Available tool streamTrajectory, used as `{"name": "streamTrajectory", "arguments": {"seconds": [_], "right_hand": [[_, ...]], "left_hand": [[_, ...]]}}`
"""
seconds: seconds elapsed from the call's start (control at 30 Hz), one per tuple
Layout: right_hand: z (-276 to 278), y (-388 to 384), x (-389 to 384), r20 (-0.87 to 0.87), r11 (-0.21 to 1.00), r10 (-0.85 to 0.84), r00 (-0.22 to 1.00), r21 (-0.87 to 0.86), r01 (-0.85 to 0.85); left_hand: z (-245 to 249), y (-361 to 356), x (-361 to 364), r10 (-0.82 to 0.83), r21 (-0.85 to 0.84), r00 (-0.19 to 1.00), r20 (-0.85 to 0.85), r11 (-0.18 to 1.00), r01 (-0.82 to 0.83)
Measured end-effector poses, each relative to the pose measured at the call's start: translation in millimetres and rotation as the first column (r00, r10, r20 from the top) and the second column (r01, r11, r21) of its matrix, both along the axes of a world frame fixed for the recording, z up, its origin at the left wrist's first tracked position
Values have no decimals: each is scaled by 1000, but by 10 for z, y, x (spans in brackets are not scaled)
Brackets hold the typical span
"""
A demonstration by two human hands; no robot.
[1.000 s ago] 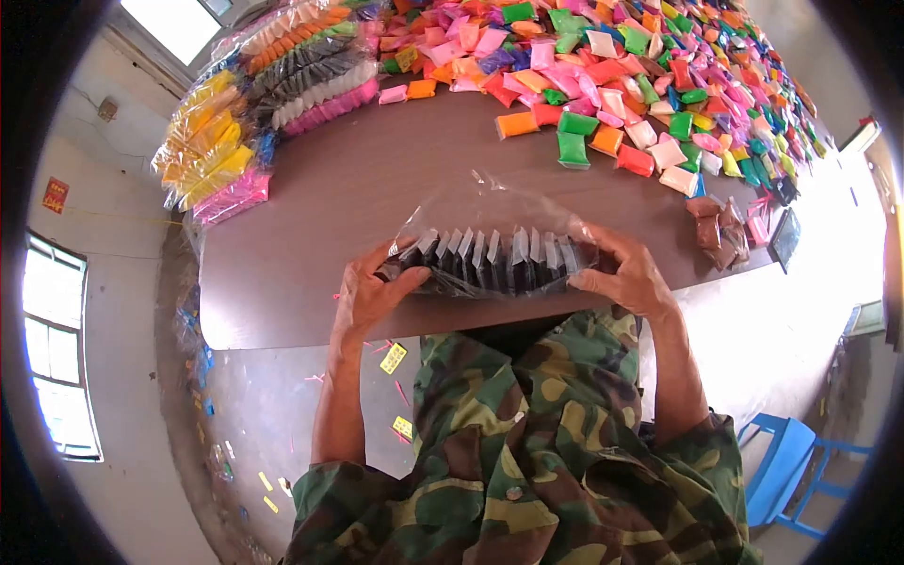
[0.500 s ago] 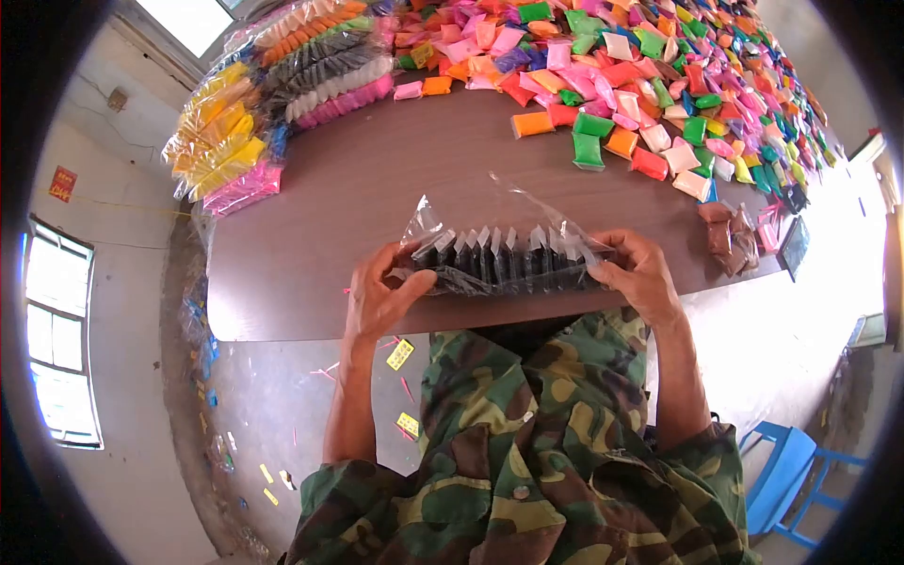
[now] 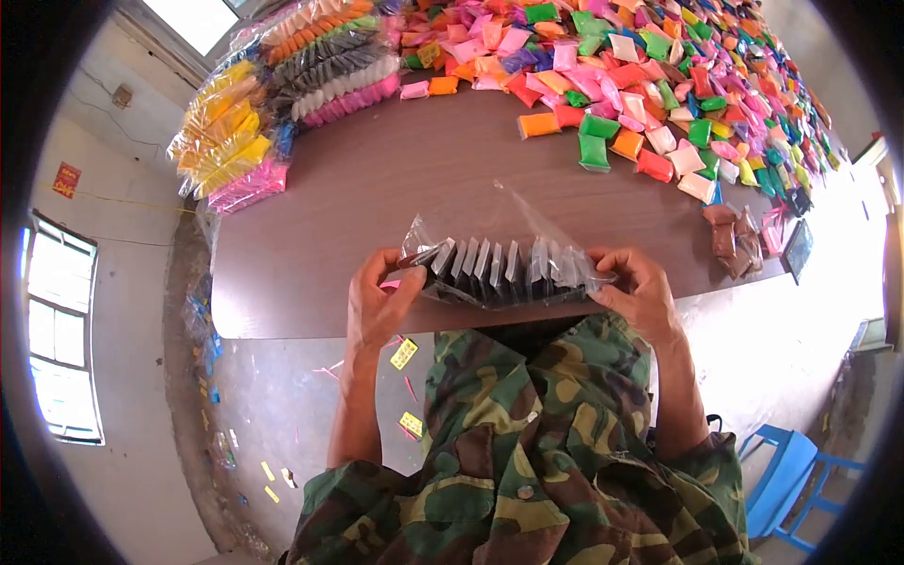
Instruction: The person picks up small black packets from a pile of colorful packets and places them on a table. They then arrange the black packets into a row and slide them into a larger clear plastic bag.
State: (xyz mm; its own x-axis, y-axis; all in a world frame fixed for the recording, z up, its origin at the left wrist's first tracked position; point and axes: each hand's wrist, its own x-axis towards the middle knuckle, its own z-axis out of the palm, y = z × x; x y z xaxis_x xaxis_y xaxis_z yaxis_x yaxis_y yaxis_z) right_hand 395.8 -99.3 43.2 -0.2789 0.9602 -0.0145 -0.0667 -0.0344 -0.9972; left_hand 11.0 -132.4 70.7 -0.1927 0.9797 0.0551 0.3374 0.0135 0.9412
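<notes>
Head view shows both hands on one clear bag point(image 3: 504, 268) that holds a row of black packets standing on edge. The bag sits at the near edge of the brown table point(image 3: 377, 188), just in front of the person's camouflage jacket point(image 3: 527, 452).

Left hand point(image 3: 377, 297): thumb and fingers close on the bag's left end, palm turned inward.

Right hand point(image 3: 640, 287): fingers curl over the right end and the thumb presses from the near side.

Judgement: the opposed grip squeezes the row from both ends, which holds the packets upright and tight together. The bag's loose open mouth stands up on the far side, clear of both hands.

Surroundings: loose coloured packets point(image 3: 650, 85) cover the far right of the table, well apart from the bag. Filled bags sorted by colour point(image 3: 273, 104) are stacked at the far left edge. A few brown packets point(image 3: 730, 235) lie near the right edge. The bare middle of the table separates these stocks from the bag in hand.
</notes>
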Motion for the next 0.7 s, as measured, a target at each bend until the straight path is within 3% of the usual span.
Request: {"name": "streamTrajectory", "arguments": {"seconds": [0.07,0.17,0.27,0.47,0.57,0.7], "right_hand": [[46,-36,-20,24,1000,-14,1000,20,14],[32,-83,-31,52,998,-45,998,49,42],[4,-117,-65,-9,995,-67,998,76,67],[-151,-120,-74,-23,983,-114,993,141,117],[-162,-119,-83,-27,983,-129,991,131,132],[-92,-139,-111,45,986,-146,988,90,142]], "left_hand": [[-7,-9,72,58,138,997,-58,989,-49],[-36,-48,55,226,244,914,-336,959,-147],[0,-94,51,260,354,841,-474,931,-88],[213,-66,316,341,402,749,-568,909,-109],[246,-11,331,301,323,706,-641,940,-107],[179,44,335,293,294,734,-612,947,-133]]}}
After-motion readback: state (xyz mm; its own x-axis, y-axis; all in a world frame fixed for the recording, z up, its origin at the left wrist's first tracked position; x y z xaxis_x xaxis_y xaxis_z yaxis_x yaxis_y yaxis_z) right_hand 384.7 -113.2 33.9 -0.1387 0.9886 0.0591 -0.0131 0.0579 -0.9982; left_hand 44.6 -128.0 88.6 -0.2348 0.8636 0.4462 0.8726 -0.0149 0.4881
